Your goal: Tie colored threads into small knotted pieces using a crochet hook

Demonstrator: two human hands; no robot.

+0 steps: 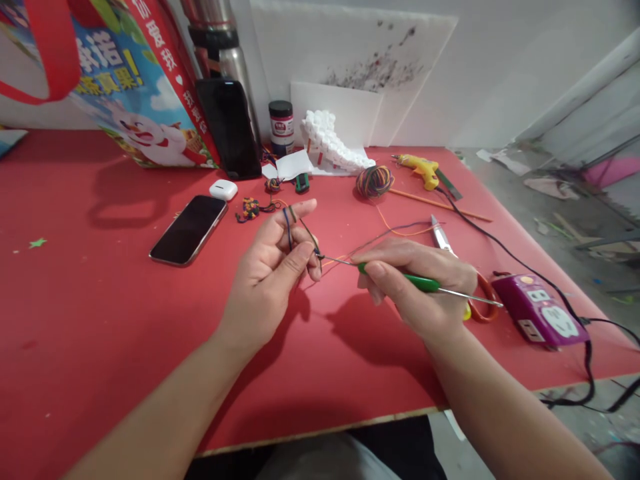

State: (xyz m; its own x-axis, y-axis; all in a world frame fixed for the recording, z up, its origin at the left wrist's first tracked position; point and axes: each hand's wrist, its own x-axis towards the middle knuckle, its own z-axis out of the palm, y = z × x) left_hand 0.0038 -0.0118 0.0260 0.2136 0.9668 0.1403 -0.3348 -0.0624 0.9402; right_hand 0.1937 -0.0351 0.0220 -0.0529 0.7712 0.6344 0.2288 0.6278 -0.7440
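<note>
My left hand (273,267) pinches dark yarn (319,254) between thumb and fingers, with strands looped round its raised index finger. In my right hand (420,280) is a crochet hook (425,283) with a green grip, held like a pen. The hook's thin shaft points left and its tip meets the small dark stitch at my left fingertips. Thin orange and dark strands run from there across the table towards a multicoloured yarn ball (374,182). A small crocheted piece (251,208) in orange and dark yarn lies beyond my left hand.
Scissors (442,237) with orange handles lie partly behind my right hand. A purple power socket (543,312) with black cables sits at the right edge. A yellow glue gun (420,171), a flat phone (190,230), a white earbud case (223,190) and a gift bag (150,127) stand around.
</note>
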